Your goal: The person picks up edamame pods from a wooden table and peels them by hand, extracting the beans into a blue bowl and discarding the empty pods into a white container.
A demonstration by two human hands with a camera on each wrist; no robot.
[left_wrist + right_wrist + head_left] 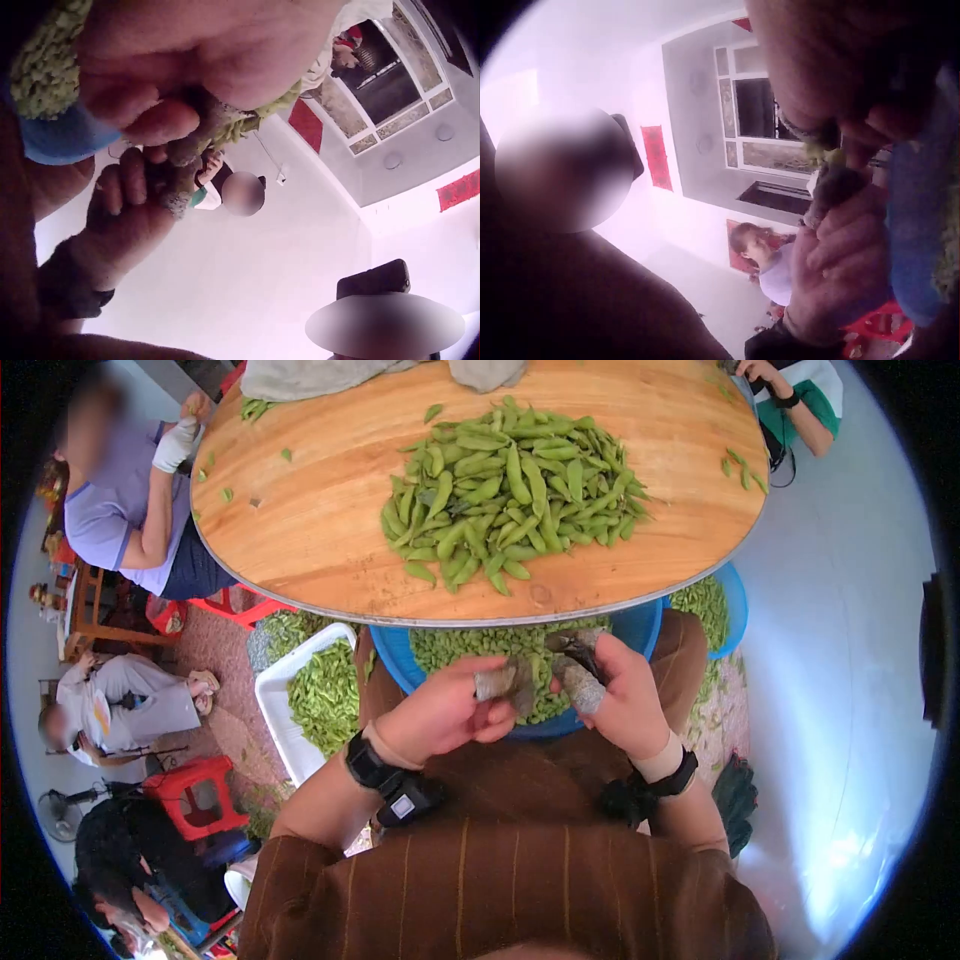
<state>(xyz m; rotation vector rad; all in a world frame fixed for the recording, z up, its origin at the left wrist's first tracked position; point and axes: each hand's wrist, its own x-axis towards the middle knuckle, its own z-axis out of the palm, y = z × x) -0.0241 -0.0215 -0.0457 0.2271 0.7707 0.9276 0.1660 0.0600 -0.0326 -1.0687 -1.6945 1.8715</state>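
The pod is small and mostly hidden, pinched between the 2 hands just above the blue basin of green pieces on the person's lap. The left hand and right hand meet at their fingertips, both clamped on the pod, with grey wraps over several fingers. Beyond the basin, the round wooden table carries a heap of green pods. A white tub of pods stands to the left.
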